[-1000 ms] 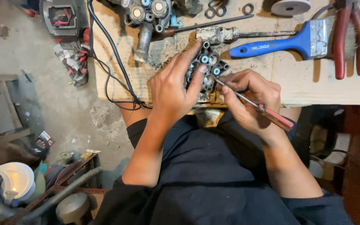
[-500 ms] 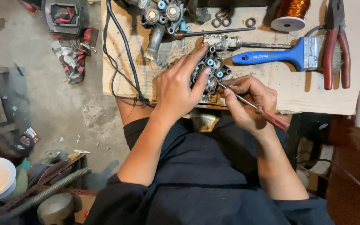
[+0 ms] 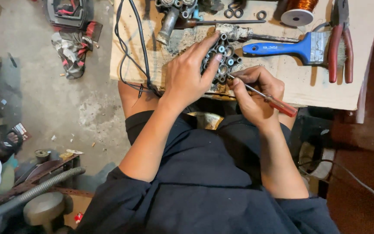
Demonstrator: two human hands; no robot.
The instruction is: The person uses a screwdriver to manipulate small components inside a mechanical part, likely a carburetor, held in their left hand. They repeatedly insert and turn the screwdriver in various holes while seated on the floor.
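A dark metal block with several round ports (image 3: 224, 60), some with blue inserts, lies near the front edge of a worn wooden board (image 3: 360, 52). My left hand (image 3: 187, 76) lies over its left side and grips it, fingers spread across the top. A thin screwdriver with a red handle (image 3: 278, 104) sits in my right hand (image 3: 254, 97). Its metal tip points into the block's lower right ports.
On the board lie a blue-handled paintbrush (image 3: 291, 47), red-handled pliers (image 3: 340, 43), a spool of copper wire (image 3: 301, 9), a grey metal fitting (image 3: 169, 19), loose rings (image 3: 232, 12) and black cables (image 3: 133, 47). A rag (image 3: 72, 47) and a grey hose (image 3: 40, 190) lie on the concrete floor at left.
The view has shifted, so the board sits higher in frame. Both hands keep their hold; the screwdriver tip stays at the block's ports.
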